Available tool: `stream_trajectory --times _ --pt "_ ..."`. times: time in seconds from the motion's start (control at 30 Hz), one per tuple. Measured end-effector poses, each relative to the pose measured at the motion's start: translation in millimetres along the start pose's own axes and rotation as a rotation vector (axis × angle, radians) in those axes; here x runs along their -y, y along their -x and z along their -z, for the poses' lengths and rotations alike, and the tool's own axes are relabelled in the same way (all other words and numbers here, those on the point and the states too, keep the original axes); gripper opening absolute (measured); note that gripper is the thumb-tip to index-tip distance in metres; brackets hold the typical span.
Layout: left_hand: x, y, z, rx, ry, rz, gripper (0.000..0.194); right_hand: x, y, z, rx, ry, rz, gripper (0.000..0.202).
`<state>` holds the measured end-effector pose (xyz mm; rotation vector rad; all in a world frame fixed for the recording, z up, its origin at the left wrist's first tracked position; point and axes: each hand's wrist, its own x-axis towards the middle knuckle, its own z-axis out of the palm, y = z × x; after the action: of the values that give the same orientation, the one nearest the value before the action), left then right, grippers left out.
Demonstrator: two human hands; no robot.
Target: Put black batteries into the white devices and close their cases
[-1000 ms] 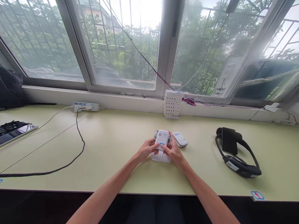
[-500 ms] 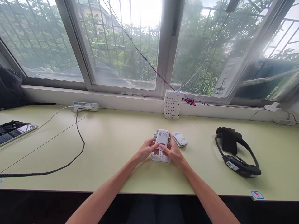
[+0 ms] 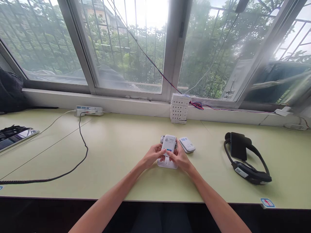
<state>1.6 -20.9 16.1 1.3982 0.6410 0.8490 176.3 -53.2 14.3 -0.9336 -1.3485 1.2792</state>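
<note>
Between both hands I hold a flat white device with rounded corners, a printed code and a small blue label, raised above the table. My left hand grips its left edge, thumb on the face. On the right edge my right hand is closed the same way, its thumb near the lower end. Just below lies a white rounded cover with a paper label, partly hidden by my fingers. Behind the device, pieces with exposed parts show only at the edges. A small stack of similar white devices sits right of my right hand.
A stack of white boxes stands against the window ledge. At right lies a black headset with a strap. A power strip with a dark cable is at left, and a tablet-like slab lies far left.
</note>
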Motion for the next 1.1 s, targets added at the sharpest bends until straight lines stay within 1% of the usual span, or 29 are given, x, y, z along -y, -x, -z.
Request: stream_trajectory --times 0.23,0.43,0.5,0.67,0.9,1.1 --pt "-3.1 0.1 -2.1 -0.009 0.029 0.035 0.043 -5.5 -2.5 2.8 0.031 0.008 0.032 0.085" --pt "-1.4 -0.3 -0.5 -0.003 0.0 -0.003 0.045 -4.6 -2.1 1.2 -0.011 0.029 -0.004 0.085" --pt "-0.3 -0.7 0.0 -0.003 -0.012 -0.023 0.045 -4.1 -2.1 0.0 -0.023 0.03 -0.014 0.08" --pt "0.3 -1.0 -0.8 0.009 -0.055 -0.049 0.043 -3.3 -2.1 -0.3 -0.02 0.041 -0.005 0.06" --pt "-0.1 -0.5 -1.3 0.002 -0.07 -0.047 0.044 -1.6 -2.0 1.3 -0.007 0.068 0.057 0.053" --pt "0.1 -0.6 -0.5 0.014 -0.072 -0.041 0.043 1.1 -0.9 -0.5 -0.004 0.071 0.073 0.051"
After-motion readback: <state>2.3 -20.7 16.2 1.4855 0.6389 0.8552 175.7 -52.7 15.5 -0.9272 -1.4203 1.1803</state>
